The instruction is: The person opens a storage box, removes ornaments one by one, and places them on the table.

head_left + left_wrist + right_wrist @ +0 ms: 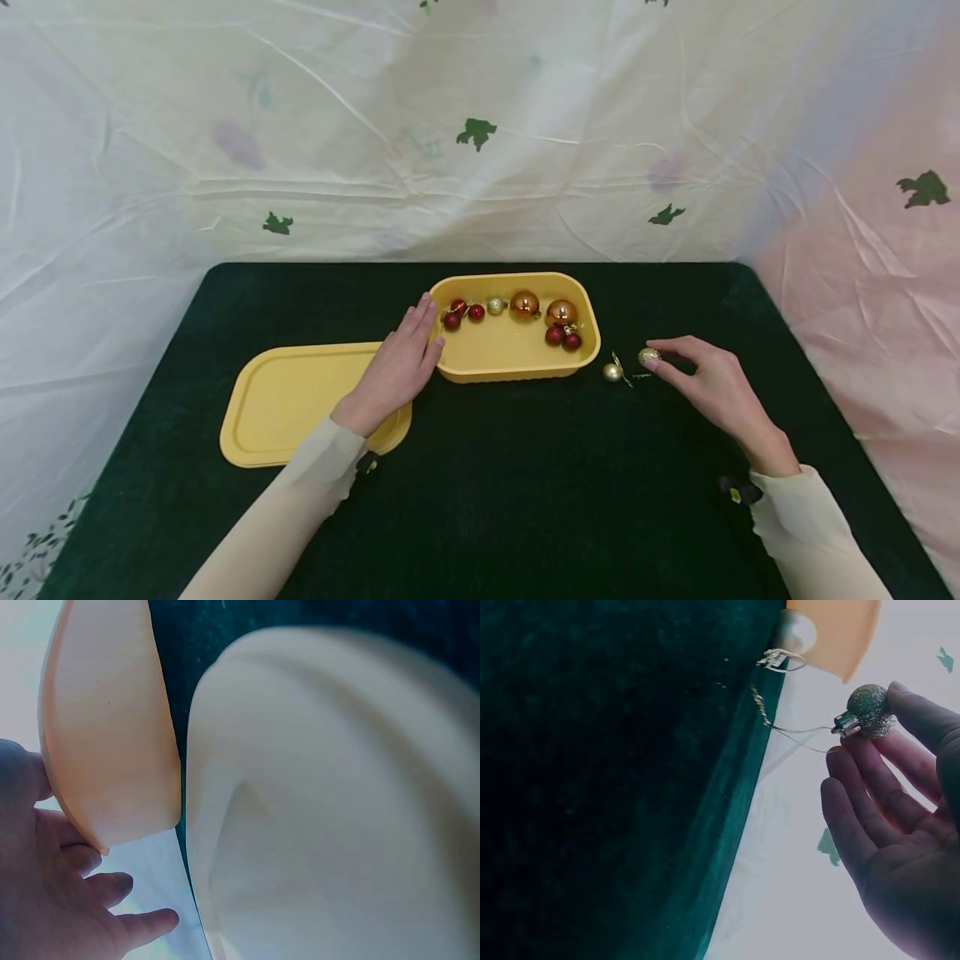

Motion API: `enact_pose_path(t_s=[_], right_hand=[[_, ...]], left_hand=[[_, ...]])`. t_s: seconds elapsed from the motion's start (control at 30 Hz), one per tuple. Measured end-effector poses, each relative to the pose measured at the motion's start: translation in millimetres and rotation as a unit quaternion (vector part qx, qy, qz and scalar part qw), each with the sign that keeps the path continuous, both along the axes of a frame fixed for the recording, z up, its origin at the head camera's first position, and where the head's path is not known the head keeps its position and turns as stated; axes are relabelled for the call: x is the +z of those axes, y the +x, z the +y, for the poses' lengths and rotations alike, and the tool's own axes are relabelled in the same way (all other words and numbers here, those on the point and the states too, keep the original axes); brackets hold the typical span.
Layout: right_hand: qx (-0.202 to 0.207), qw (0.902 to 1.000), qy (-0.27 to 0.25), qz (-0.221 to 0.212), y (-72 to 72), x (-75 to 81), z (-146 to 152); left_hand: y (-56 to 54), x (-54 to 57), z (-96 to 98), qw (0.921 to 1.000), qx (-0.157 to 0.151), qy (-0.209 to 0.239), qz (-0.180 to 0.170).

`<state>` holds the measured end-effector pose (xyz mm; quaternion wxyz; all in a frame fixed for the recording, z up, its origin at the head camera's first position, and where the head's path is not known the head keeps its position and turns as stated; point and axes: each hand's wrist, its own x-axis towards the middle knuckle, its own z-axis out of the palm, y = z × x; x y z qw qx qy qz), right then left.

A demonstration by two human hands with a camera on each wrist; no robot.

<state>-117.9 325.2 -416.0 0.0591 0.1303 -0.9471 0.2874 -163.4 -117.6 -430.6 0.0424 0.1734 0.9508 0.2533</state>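
Observation:
My right hand [712, 387] pinches a glittery gold Christmas bauble [649, 357] between thumb and fingers, right of the yellow box. Its silver cap and thin hanging string show in the right wrist view, where the bauble [870, 710] is off the table. A smooth gold bauble [612, 372] with a string lies between that hand and the box. My left hand [401, 362] rests against the left end of the yellow box [502, 375], fingers fairly straight along its rim. Inside the box lie several small red baubles [476, 313], two larger copper ones [524, 305] and a glittery gold one [496, 306].
A yellow lid [292, 400] lies flat on the dark green tablecloth [525, 500], left of the box and partly under my left forearm. Behind the table hangs a pale cloth [337, 150] with green leaf shapes.

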Motion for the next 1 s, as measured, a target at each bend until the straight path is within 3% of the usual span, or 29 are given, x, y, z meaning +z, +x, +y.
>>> enact_pose_path(t_s=[0.33, 1.0], right_hand=[[0.026, 0.9992, 0.005, -0.032, -7.6, -13.0, 3], [0.018, 0.9952, 0.026, -0.092, -15.4, -19.3, 4]], left_hand=[[0.4, -1.1, 0.5, 1.0, 0.003, 0.001, -0.005], [2.4, -0.5, 1.3, 0.9999, 0.004, 0.0, -0.01]])
